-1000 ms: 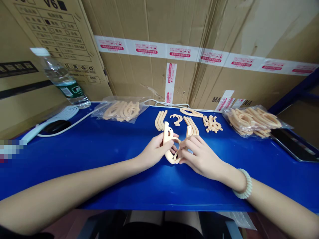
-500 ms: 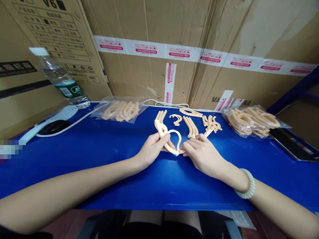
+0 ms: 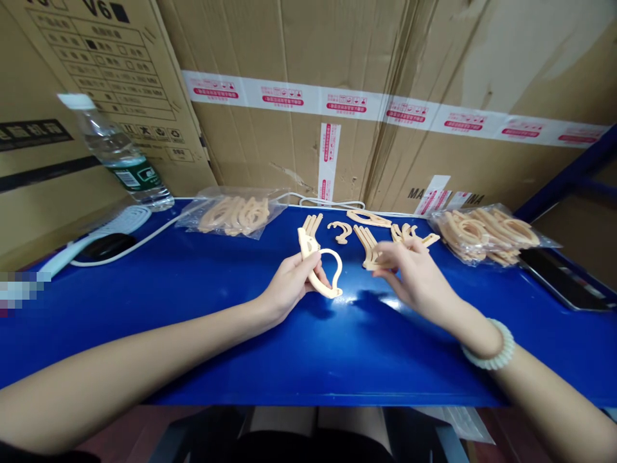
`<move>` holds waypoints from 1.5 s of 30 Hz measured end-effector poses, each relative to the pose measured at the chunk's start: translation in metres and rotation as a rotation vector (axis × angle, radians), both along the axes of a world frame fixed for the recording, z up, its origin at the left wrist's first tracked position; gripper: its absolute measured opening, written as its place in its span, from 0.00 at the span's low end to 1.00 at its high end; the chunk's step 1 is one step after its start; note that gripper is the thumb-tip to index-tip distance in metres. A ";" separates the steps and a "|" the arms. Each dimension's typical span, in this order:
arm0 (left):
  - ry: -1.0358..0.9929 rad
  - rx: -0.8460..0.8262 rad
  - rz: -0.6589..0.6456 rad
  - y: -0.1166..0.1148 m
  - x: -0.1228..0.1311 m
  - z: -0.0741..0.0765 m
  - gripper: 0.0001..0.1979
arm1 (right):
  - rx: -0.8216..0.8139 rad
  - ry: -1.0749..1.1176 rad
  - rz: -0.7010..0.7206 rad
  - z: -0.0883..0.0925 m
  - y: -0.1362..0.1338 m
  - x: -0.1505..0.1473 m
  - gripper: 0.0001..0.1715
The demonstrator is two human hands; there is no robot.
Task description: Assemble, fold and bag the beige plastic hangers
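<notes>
My left hand pinches a beige plastic folding-hanger piece, a curved arm with a hook-like loop on its right side. Off to the right and raised a little, my right hand has its fingers closed around a beige hanger arm. One end of that arm shows left of the fingertips, the other above the knuckles. Behind the hands lie a loose hook, several slim arm pieces, more arms at left, and a small pile of pieces partly hidden by my right hand.
Clear bags of beige hanger parts lie at left and right. A water bottle, a hairbrush, a black mouse and a white cable are at left. A phone lies at right. Cardboard boxes wall the back.
My right hand has moved up and right with the hanger arm, away from the piece in my left hand. That piece has shifted slightly left.
</notes>
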State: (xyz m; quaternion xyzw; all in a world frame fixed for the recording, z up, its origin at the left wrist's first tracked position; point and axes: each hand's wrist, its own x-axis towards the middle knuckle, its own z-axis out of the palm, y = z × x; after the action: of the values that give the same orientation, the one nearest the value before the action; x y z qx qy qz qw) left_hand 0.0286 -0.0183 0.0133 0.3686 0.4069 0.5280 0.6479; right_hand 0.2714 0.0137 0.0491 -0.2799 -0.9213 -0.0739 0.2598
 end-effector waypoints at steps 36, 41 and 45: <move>-0.017 0.090 -0.051 0.001 -0.001 -0.005 0.08 | -0.218 -0.167 -0.204 -0.003 0.033 0.024 0.17; 0.065 0.180 -0.074 0.002 -0.002 -0.012 0.10 | -0.155 -0.025 -0.044 -0.001 0.011 0.006 0.22; 0.281 0.368 -0.089 0.001 -0.005 -0.012 0.08 | -0.238 -0.018 0.163 -0.005 -0.008 -0.012 0.27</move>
State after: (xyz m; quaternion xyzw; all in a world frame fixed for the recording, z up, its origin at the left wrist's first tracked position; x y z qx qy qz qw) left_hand 0.0240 -0.0169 0.0010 0.5678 0.3734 0.5079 0.5294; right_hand 0.2594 0.0056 0.0445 -0.2321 -0.9456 0.0548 0.2214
